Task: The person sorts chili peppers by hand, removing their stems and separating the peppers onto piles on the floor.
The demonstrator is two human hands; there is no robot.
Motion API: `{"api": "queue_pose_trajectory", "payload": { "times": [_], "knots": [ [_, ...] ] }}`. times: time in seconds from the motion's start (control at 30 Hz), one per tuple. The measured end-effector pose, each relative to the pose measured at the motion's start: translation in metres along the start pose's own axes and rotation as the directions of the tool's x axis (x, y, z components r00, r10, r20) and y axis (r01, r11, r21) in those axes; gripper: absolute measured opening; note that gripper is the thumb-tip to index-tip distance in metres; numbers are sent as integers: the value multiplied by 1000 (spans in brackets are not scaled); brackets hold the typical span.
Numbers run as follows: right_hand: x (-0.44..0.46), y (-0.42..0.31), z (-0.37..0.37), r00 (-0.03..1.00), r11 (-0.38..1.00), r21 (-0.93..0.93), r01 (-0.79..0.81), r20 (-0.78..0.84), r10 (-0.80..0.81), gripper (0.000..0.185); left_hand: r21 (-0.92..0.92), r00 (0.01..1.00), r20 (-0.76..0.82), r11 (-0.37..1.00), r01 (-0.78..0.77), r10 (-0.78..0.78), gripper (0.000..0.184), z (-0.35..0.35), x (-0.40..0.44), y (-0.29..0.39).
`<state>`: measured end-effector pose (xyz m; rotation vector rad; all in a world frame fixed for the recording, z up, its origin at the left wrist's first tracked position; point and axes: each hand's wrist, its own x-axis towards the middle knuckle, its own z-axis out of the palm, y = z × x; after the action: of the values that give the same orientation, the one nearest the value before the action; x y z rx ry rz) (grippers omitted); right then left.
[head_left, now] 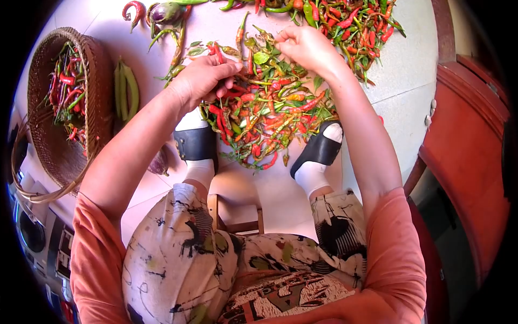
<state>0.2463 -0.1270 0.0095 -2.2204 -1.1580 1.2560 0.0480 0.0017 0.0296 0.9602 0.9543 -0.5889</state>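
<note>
A heap of red, green and yellowish chili peppers [275, 113] with leaves and stems mixed in lies on the floor between my feet. My left hand [205, 80] is closed over the heap's left edge, with a red chili pepper [217, 53] sticking up from its fingers. Its thumb and forefinger are pressed together. Across the heap, at its upper right edge, my right hand [308, 49] has its fingertips pinched together beside curled leaves [263, 47]. What those fingertips hold, if anything, is too small to make out.
A woven basket [97, 102] with chilies inside stands at left, beside long green vegetables [127, 92]. An eggplant [166, 13] lies at the top left, another [159, 162] near my left foot. A second chili pile [361, 32] spreads at the upper right. Red wooden furniture [464, 146] stands right.
</note>
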Motion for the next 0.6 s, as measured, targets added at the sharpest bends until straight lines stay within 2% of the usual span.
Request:
{"api": "queue_pose_trajectory", "payload": {
  "times": [0.07,0.13,0.17,0.2,0.27,0.3,0.33,0.37,0.4,0.47,0.5,0.53,0.6],
  "knots": [
    [-19,-5,3,997,998,-62,13,-79,-18,24,-12,1000,1,1000,-16,16,24,3,-2,2],
    [-46,-35,4,1000,996,86,-6,-25,8,20,-173,999,40,985,2,5,29,13,-7,0],
    [-57,-44,18,999,944,327,46,-23,-40,18,-252,995,88,967,-25,48,31,17,-5,-8],
    [-66,-50,33,995,832,547,94,-38,-87,17,-247,989,149,968,33,4,33,16,-2,-16],
    [-80,-62,52,978,876,437,205,-120,-170,18,-400,952,297,895,195,-74,33,21,-6,-21],
    [-85,-68,55,937,914,256,313,-238,-254,17,-417,929,368,884,213,-50,32,25,-8,-23],
    [-89,-72,58,876,918,58,391,-330,-352,17,-432,930,357,868,246,-87,32,28,-12,-26],
    [-91,-71,61,859,915,-38,402,-331,-391,17,-449,936,341,861,240,-84,34,29,-16,-28],
    [-94,-72,59,859,917,-33,398,-337,-385,17,-468,943,323,852,235,-83,36,31,-20,-26],
    [-99,-74,49,822,882,94,461,-420,-385,17,-508,941,337,841,186,-4,40,20,-22,-30],
    [-93,-62,48,814,879,92,467,-431,-388,18,-544,933,357,822,167,47,42,9,-21,-36],
    [-90,-52,41,848,889,153,433,-405,-343,18,-515,921,327,857,-12,209,39,4,-27,-34],
    [-69,-15,50,941,836,489,251,-327,-92,15,-492,920,198,846,-205,339,36,-11,-42,-28]
  ]
}}
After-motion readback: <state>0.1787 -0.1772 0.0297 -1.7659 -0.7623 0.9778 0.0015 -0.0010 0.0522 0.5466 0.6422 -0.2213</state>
